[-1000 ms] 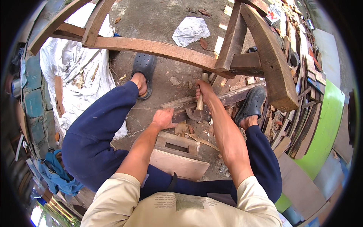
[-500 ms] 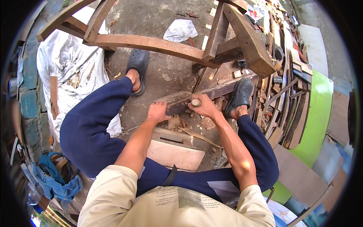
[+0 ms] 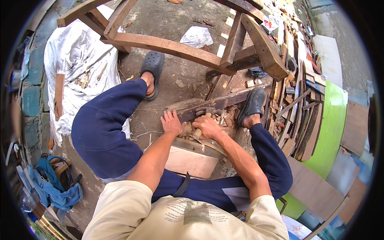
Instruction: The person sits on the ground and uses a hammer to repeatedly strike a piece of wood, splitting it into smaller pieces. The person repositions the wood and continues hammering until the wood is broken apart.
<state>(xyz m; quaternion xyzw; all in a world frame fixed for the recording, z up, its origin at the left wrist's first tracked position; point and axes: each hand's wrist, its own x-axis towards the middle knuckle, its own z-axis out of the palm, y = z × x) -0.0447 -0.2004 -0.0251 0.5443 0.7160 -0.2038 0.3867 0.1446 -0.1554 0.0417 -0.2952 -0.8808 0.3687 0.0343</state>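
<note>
A long dark wooden beam (image 3: 228, 99) slants across the ground between my feet. My left hand (image 3: 173, 122) holds its near left end, fingers spread over the end and thumb on the near side. My right hand (image 3: 208, 127) is closed around the thick wooden handle of a hammer (image 3: 197, 133). The hammer's dark head lies at the beam's near side, partly hard to make out against it. Behind the beam's left end lies a paler piece of wood (image 3: 185, 103). Closer to me sits a light wooden box-like piece (image 3: 190, 162).
A wooden frame with legs (image 3: 168, 46) stands ahead. White sheeting (image 3: 80, 52) covers ground at left, and a blue bag (image 3: 60, 184) lies lower left. Scrap wood (image 3: 308, 120) is heaped at right beside a green panel (image 3: 332, 116). My clogs (image 3: 253, 106) flank the work.
My right hand has come down and toward me, and the hammer has tilted so its handle points my way with its head at the beam. My left hand's fingers have spread.
</note>
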